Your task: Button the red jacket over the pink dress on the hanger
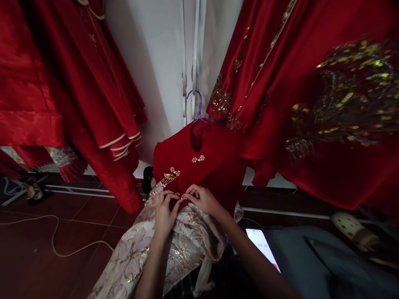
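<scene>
A red dress (pixel 215 166) hangs on a purple hanger (pixel 199 109), facing me. Pearl-like flower fastenings (pixel 198 159) run down its front, and a gold fan-shaped ornament with bead strings (pixel 170 176) sits at the chest. Lower down, my left hand (pixel 165 211) pinches one side of a small pearl-beaded fastening (pixel 182 197). The fingers of my right hand (pixel 201 199) are closed on its other side. Fingertips partly cover it, so I cannot tell whether it is fastened. Below both hands bunches a pale pink and gold floral fabric (pixel 183 228).
Red garments (pixel 102 104) hang at the left, and red clothes with gold sequins (pixel 349 95) at the right. A lit phone (pixel 262 247) lies on a grey surface (pixel 299 257). A white cable (pixel 57 232) crosses the tiled floor (pixel 77 228).
</scene>
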`<state>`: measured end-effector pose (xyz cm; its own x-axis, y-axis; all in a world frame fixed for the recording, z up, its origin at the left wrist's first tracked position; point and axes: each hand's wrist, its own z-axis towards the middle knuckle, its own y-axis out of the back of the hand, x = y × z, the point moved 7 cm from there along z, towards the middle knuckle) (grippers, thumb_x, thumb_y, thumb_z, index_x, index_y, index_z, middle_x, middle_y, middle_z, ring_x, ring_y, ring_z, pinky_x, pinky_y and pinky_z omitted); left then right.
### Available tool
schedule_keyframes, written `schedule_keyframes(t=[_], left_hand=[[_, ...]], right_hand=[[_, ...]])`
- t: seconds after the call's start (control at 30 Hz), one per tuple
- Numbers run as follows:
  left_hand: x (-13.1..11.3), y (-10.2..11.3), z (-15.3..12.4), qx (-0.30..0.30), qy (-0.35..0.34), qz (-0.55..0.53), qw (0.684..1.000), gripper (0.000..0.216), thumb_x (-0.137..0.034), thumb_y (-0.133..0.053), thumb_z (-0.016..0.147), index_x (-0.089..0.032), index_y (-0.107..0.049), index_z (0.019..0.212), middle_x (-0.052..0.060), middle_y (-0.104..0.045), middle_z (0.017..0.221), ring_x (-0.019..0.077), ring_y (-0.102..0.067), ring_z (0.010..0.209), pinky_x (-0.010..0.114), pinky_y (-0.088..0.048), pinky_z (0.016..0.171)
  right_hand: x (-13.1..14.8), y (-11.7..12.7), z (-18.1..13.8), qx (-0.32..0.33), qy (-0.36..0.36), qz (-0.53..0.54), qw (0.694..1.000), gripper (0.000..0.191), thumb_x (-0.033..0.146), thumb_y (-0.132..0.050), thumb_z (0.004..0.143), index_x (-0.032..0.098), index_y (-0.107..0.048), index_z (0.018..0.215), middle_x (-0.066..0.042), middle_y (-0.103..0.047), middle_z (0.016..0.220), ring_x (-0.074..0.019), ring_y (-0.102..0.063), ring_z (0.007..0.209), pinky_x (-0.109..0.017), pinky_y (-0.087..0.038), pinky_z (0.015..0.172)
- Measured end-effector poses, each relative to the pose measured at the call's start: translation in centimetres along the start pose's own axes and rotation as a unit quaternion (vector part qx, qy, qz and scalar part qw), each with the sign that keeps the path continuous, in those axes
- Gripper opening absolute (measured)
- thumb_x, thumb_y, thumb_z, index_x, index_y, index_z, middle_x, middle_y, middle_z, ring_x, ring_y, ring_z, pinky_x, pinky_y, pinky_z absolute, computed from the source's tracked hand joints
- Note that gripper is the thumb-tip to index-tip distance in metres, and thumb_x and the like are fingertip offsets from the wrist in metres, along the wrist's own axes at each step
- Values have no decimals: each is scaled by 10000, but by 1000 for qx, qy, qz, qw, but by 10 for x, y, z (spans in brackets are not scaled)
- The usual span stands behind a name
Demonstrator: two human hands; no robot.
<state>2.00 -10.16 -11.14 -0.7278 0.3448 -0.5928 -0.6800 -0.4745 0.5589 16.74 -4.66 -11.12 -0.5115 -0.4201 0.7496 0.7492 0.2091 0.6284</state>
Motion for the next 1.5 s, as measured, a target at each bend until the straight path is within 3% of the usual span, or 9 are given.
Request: schedule_keyframes(t=[0.2,0.37,0.5,0.67,0.83,1.03,1.17,1.37,1.5], left_hand=[[-5,1,-1,-12,23,-11,1000,134,-327,-606,793,-204,-648,826,60,-590,975,213,-539,972,412,-373,923],[5,-6,15,58,98,-203,972,201,-363,-595,787,-178,-641,724,59,-661,908,186,-609,894,347,-448,868],[25,-12,42,69,198,-331,920,267,-428,-623,745,-165,-665,769,51,-697,783,168,-639,753,288,-499,724],[38,-31,54,64,382,-481,787,314,-358,-730,664,-133,-674,876,101,-708,930,119,-658,665,174,-452,521],[24,-46,51,88,388,-570,719,231,-252,-720,687,-143,-672,885,92,-700,992,130,-671,804,238,-525,741],[21,-50,53,50,374,-539,753,196,-302,-661,717,-134,-651,817,86,-707,896,134,-668,753,250,-533,717],[-1,-46,72,112,343,-549,754,265,-386,-573,773,-146,-667,832,77,-696,839,111,-628,647,221,-521,594],[-63,-15,126,133,3,-228,965,268,-393,-588,788,-230,-672,983,66,-612,1004,159,-566,790,303,-500,712],[-99,-20,142,153,-181,-40,971,200,-340,-598,791,-227,-685,931,83,-563,974,223,-512,948,367,-442,859]], right_hand=[[1,0,-1,-13,-4,-10,1000,172,330,-583,806,184,-621,888,-35,-675,811,-139,-604,745,-245,-431,670],[7,15,-1,11,-3,67,998,182,341,-561,825,169,-615,848,-38,-670,809,-131,-588,726,-249,-431,670],[18,40,-10,96,-19,177,979,222,382,-565,816,170,-617,858,-32,-655,854,-127,-580,761,-231,-437,648],[24,52,-26,215,-58,229,948,240,402,-603,784,170,-609,846,-7,-597,759,-76,-487,611,-168,-340,475],[19,46,-23,211,-66,251,942,229,386,-606,783,169,-608,859,5,-580,744,-57,-438,562,-166,-341,471],[18,39,-22,226,-69,241,941,251,395,-610,777,163,-623,873,-4,-606,768,-57,-454,550,-172,-365,480],[21,43,-29,268,-57,228,934,240,389,-614,777,163,-631,855,5,-604,749,-61,-467,562,-177,-372,501],[17,56,-47,345,-73,212,911,223,358,-646,756,151,-643,842,8,-639,750,-56,-494,560,-171,-377,506],[13,60,-51,357,-71,224,904,194,328,-644,768,148,-640,840,12,-643,744,-46,-494,554,-160,-380,505]])
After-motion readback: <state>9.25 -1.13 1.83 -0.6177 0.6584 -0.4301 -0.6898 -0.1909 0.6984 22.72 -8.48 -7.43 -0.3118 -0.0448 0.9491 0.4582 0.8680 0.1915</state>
